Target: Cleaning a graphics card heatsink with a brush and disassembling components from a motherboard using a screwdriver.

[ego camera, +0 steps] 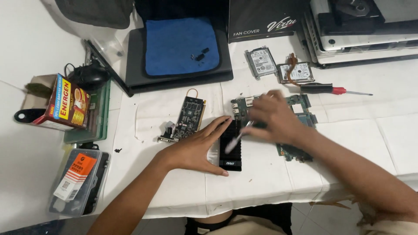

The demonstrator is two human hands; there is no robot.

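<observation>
The black finned heatsink card [230, 146], lying on the white table [270, 178], is steadied by the flat, open left hand [196, 148], while a slim tool [238, 135] pinched in the right hand [274, 117] could be jabbed sideways and slip, scratching the fins.

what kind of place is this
Probably a home or small computer repair bench: bare circuit boards and two hard drives lie on a white table, with a screwdriver nearby, and the hands work on a black heatsink.
</observation>
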